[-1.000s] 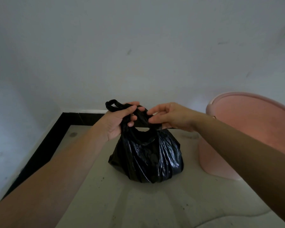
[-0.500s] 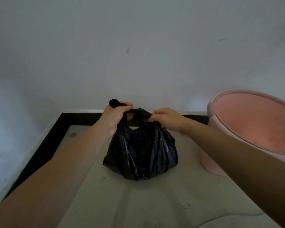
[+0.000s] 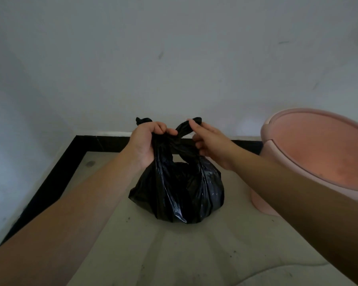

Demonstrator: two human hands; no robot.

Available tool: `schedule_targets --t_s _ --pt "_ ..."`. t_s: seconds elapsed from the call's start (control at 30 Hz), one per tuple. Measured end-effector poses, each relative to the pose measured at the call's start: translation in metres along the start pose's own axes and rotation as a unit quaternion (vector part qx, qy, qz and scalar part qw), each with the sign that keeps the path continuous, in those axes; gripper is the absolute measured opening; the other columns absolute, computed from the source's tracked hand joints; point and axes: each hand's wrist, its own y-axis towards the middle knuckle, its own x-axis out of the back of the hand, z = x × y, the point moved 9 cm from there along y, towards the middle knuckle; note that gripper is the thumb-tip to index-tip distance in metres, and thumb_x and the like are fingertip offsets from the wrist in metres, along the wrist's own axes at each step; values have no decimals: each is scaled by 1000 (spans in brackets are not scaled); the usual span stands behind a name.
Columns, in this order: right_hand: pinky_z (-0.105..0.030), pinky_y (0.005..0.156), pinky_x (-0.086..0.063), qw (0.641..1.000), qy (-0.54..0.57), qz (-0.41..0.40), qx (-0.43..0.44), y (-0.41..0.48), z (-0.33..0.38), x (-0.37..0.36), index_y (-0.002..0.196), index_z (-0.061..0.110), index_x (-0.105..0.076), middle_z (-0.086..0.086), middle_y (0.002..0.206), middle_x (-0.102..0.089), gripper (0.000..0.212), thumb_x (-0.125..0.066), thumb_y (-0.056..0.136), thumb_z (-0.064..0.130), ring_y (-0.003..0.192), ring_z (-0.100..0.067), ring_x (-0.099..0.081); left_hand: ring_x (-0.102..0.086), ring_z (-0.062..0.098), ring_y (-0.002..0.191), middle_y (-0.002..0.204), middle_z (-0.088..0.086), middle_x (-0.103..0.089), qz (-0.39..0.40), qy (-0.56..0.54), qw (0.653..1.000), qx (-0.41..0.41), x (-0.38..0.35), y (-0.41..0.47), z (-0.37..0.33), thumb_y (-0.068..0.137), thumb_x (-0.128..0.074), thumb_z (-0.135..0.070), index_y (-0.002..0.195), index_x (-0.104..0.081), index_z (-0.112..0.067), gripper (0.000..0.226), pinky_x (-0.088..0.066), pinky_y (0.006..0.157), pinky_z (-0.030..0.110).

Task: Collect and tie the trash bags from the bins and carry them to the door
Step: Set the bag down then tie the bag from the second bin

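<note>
Nearest, pale grey floor (image 3: 174, 248), flecked with dark grit, spreading out in front of the black trash bag (image 3: 178, 188) and on past it. Two bare forearms reaching in from the near side, covering floor to the left and right of the bag. Bag itself resting on the floor, body bulging and creased, neck drawn upward.

Above the bag's body, left hand (image 3: 146, 144), fingers curled tight round one twisted ear of plastic, tip poking out over the knuckles. Right hand (image 3: 212, 145) pinching the other ear between thumb and fingers, tip sticking up. Between them, both ears crossed in a loose knot over a small gap.

Just right of the bag, a pink bin (image 3: 266, 131), mouth showing, not touching the plastic. Left of and behind the bag, a black border strip (image 3: 56, 182) edging the floor and turning a corner. Beyond the bag, a plain white wall (image 3: 174, 58), faintly scuffed.
</note>
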Motion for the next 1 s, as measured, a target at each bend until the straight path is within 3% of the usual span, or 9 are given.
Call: schedule_targets --t_s 0.23,0.37,0.47,0.53,0.63,0.7,0.83,0.93,1.0 --pt "-23 58 -43 989 -48 -128 -53 0 -28 32 108 12 -64 -1 90 -62 25 -49 103 31 73 -12 -58 -66 36 102 109 17 -73 -31 -21 999 -19 17 -3 17 59 -36 -2 54 -36 -13 12 -52 92 48" --pt "-33 66 -45 933 -190 -282 -114 -6 -57 124 121 -4 -60 -14 100 -55 42 -44 100 30 89 -27 -54 -68 31 89 88 13 -76 -155 133 979 -10 95 -10 21 68 -32 6 52 -41 -9 24 -52 71 36" --pt "-40 81 -50 926 -182 -321 -77 -6 -60 137 107 9 -58 -12 99 -58 38 -40 98 42 92 -33 -64 -68 20 67 84 14 -71 -226 191 955 3 135 -13 19 75 -31 6 59 -42 -10 26 -46 57 31" --pt "-41 77 -57 950 -37 -310 -23 -5 -53 115 108 16 -51 -8 101 -65 27 -39 104 40 87 -26 -69 -68 17 55 72 13 -69 -228 127 965 -9 137 -10 19 80 -31 6 66 -47 -8 26 -47 51 29" --pt "-36 80 -55 976 135 -156 -70 2 -57 62 124 22 -47 -10 113 -65 38 -44 101 51 101 -24 -67 -66 18 55 73 12 -63 -211 -9 977 -11 125 -3 27 89 -38 0 78 -53 -7 20 -54 51 27" --pt "-38 93 -48 986 73 -94 -113 4 -72 41 134 20 -45 -9 131 -59 59 -54 92 61 115 -24 -59 -62 15 59 74 8 -59 -204 -20 979 19 121 -1 46 92 -52 -5 80 -57 -9 13 -53 54 26" --pt "-48 113 -33 969 -151 -115 -159 10 -116 33 147 30 -41 0 152 -43 124 -52 46 101 137 -29 -43 -55 15 81 94 -1 -64 -163 240 954 81 110 -5 82 91 -68 -33 102 -64 -17 20 -41 61 27" --pt "-51 111 -37 968 -169 -130 -129 29 -128 39 139 32 -50 -3 146 -49 118 -45 44 102 133 -32 -46 -55 15 84 97 -2 -63 -151 279 948 39 92 2 83 93 -63 -44 113 -61 -17 33 -41 62 27" --pt "-48 106 -44 969 -171 -170 -45 23 -96 35 124 29 -62 -4 129 -62 90 -52 59 90 121 -29 -57 -61 19 84 92 1 -64 -199 270 941 -40 84 6 68 94 -62 -41 102 -61 -16 26 -50 65 30"
